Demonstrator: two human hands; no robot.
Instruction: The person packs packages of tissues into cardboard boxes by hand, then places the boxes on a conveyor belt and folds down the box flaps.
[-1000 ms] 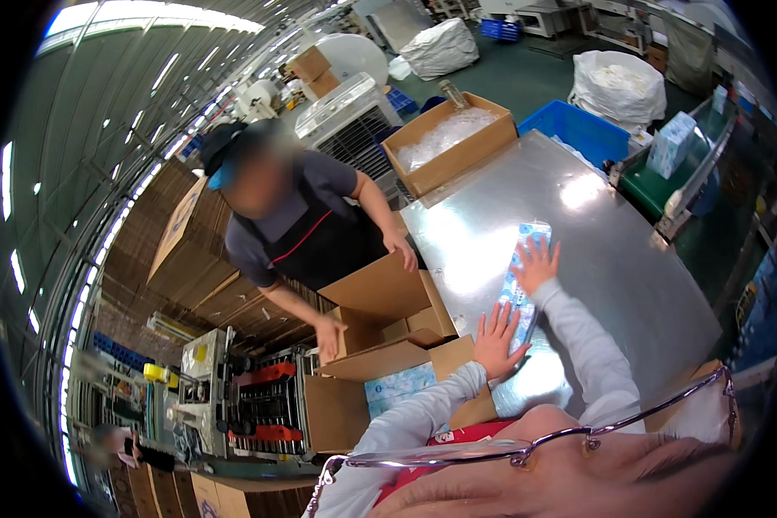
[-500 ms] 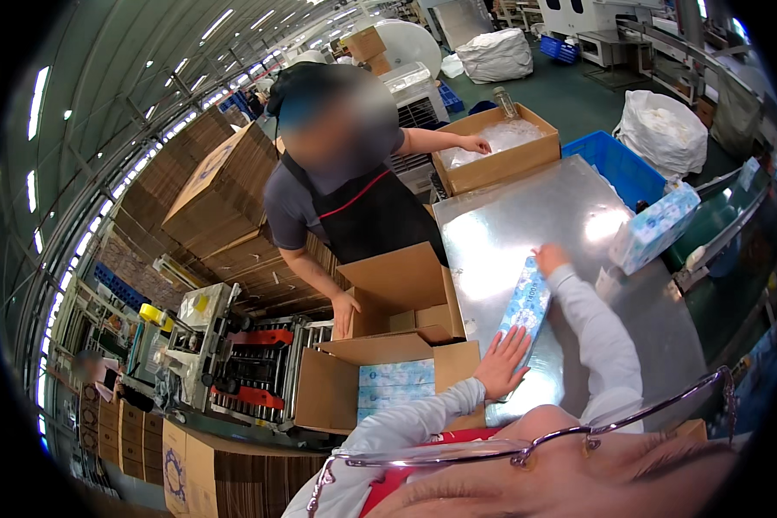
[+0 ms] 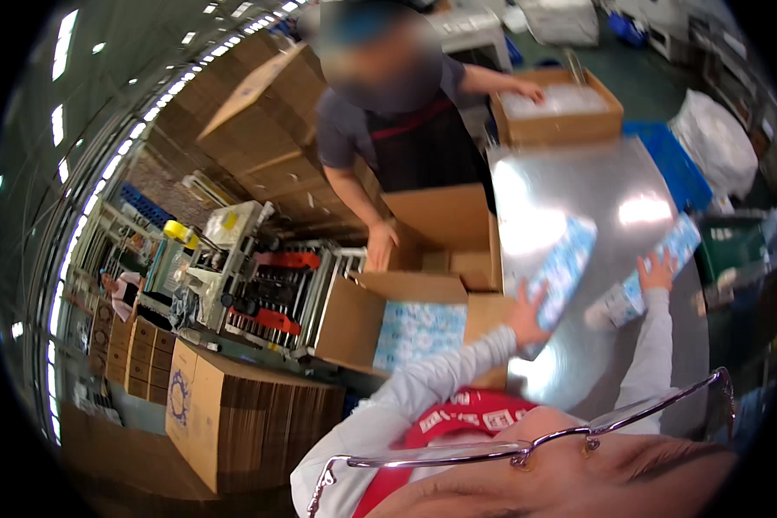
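Note:
On the metal table, a long blue-and-white patterned pack (image 3: 568, 263) lies at a slant. My left hand (image 3: 527, 318) is around its near end, thumb and fingers at its edges. Farther right, my right hand (image 3: 658, 271) grips a second long blue-and-white pack (image 3: 684, 237) from above, with fingers spread over its middle. Its near end (image 3: 611, 311) looks whitish and is blurred. Left of my left forearm, an open carton (image 3: 345, 319) holds several packs of the same pattern (image 3: 419, 335) side by side.
Across the table a co-worker (image 3: 406, 147) has one hand on a second open carton (image 3: 436, 216) and the other in a carton of clear plastic (image 3: 557, 125). A blue crate (image 3: 665, 160) stands beyond the table's right side. A roller conveyor (image 3: 276, 289) and flat cartons (image 3: 268, 423) are at left.
My right hand has left the first pack's far end and taken hold of the second pack, drawing it nearer. My left hand stays at the first pack. The view has shifted.

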